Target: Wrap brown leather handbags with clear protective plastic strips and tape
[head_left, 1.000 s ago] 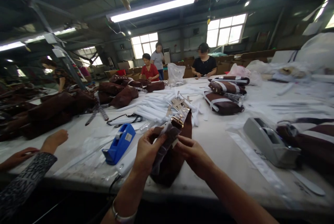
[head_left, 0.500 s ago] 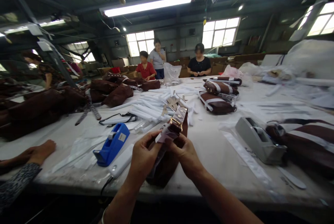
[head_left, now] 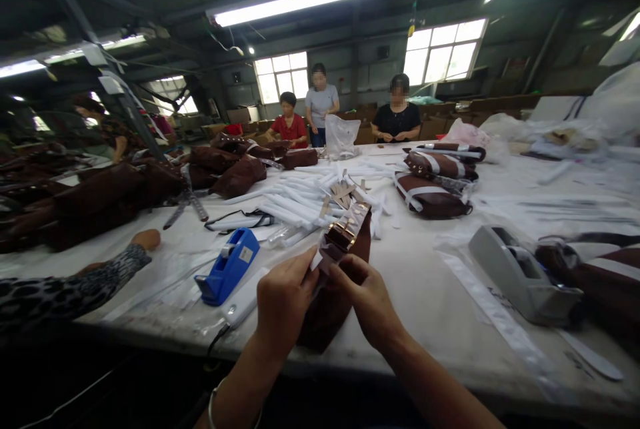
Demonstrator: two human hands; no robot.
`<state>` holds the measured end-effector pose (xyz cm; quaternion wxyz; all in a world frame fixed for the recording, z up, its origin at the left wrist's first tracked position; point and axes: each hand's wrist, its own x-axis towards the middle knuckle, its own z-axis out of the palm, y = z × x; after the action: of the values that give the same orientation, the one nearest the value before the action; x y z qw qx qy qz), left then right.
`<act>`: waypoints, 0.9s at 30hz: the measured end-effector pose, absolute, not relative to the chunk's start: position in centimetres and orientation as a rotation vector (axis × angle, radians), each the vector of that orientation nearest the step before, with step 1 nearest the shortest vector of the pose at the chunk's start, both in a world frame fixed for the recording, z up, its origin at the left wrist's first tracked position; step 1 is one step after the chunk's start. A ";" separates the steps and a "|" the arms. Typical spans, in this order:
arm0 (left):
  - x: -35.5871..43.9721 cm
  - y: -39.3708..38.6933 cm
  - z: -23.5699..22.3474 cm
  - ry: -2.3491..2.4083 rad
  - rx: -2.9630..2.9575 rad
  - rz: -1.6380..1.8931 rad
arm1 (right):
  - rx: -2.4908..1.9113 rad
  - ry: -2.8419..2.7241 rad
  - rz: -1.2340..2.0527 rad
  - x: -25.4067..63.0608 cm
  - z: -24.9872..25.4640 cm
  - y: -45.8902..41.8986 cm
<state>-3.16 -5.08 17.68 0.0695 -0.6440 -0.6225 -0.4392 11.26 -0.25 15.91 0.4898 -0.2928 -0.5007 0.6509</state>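
Observation:
A brown leather-like bag [head_left: 327, 322] stands at the front edge of the table, between my forearms. Its strap carries a gold-coloured buckle [head_left: 344, 234] and pale, plastic-like wrapping. My left hand [head_left: 285, 292] is closed around the strap end and a bit of white wrapping [head_left: 317, 259], just below the buckle. From the other side, my right hand [head_left: 373, 299] pinches the same strap, thumb and fingers together. The fingertips partly cover the strap end. Beyond the buckle lie grey-beige strips [head_left: 345, 194] and a pile of white rolls [head_left: 287, 209].
A blue tape dispenser [head_left: 230, 265] sits to the left, a grey tape dispenser [head_left: 523, 275] to the right. Brown bags [head_left: 433, 195] lie stacked farther back. A co-worker's patterned sleeve [head_left: 100, 279] reaches in from the left. Several people work beyond the table.
The view has swung slightly left. Both my hands stay on the strap, with the left turned more back-of-hand up. The co-worker's arm at the left reaches farther over the table.

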 end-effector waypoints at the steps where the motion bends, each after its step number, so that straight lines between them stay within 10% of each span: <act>1: -3.1 -5.1 17.4 -1.849 -1.904 -1.273 | -0.705 -1.206 1.585 11.3 15.9 -0.3; 18: -0.2 -5.9 15.7 -1.860 -1.918 -1.216 | -0.689 -1.282 1.481 11.8 15.1 -0.1; 27: -2.0 -4.9 18.0 -2.508 -1.955 -1.763 | -0.494 -1.168 1.690 13.5 15.5 0.6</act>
<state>-2.00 -4.90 17.98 -0.2448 -0.5213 -0.6688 -0.4701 13.46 0.57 15.50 0.4921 -0.2036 -0.4812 0.6963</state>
